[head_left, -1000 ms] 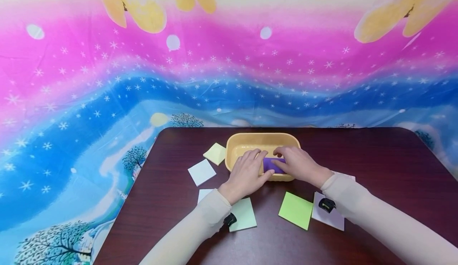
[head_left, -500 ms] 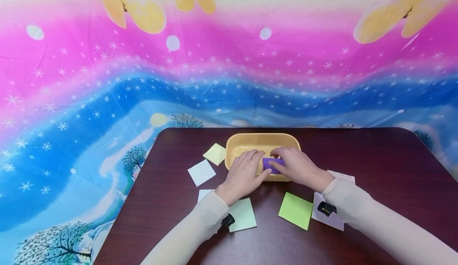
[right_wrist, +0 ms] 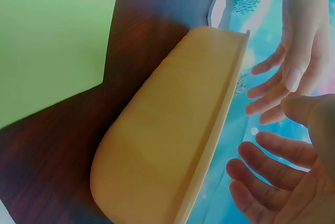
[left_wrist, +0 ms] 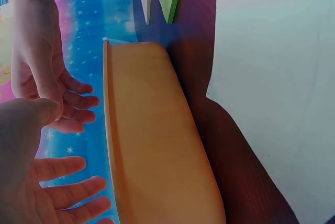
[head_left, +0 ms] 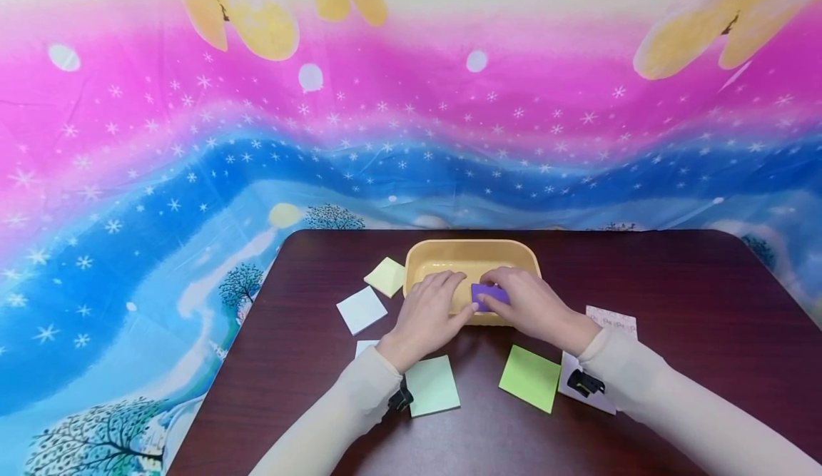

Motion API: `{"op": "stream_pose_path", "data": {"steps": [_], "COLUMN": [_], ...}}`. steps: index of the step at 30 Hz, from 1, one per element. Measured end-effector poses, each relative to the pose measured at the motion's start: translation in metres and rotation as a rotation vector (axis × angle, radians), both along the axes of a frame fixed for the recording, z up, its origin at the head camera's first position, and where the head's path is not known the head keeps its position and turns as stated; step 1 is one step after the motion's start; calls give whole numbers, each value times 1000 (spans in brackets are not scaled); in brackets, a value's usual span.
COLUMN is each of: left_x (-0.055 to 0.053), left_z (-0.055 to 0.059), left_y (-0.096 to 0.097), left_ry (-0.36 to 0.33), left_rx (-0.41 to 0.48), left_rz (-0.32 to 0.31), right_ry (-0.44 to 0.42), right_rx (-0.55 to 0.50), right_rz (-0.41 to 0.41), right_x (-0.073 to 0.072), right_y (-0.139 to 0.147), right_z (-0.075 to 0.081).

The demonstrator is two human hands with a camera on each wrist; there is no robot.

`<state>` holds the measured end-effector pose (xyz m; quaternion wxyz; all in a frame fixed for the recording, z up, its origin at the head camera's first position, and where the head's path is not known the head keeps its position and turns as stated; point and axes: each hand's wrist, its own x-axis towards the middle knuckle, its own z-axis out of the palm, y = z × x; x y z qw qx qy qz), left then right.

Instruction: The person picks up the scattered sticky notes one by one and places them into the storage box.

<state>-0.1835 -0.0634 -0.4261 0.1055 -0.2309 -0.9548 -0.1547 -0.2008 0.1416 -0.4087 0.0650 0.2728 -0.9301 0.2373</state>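
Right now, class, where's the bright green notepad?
In the head view, the bright green notepad lies right of centre, in front of the yellow tray, between the mint pad and lilac pad.

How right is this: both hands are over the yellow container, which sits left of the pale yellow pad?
Wrong side: the head view shows the yellow container right of the pale yellow pad. The left hand and right hand are over the container.
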Motion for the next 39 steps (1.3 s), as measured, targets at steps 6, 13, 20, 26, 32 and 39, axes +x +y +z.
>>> {"op": "stream_pose_path", "data": {"steps": [6,13,20,26,32,39], "left_x": [2,3,4,7,8,7], "left_z": [0,0,1,1,2,0], "left_y": [-5,-12,-18,-23,-28,-37], "left_ry": [9,4,-11,-22,-18,-5], "left_rx": [23,49,71,86,104,139], "left_rz": [5,16,32,49,53,71], "right_ry": [55,79,112,159,141,142], "right_rx": [-24,-43,-58,-64,-69,-78], "right_rz": [29,52,59,71,63,75], "right_x": [6,10,13,17,20,23], "right_y": [-4,-8,-11,-14,-16,-20], "right_z": [-1,0,-2,-5,-5,-7]}}
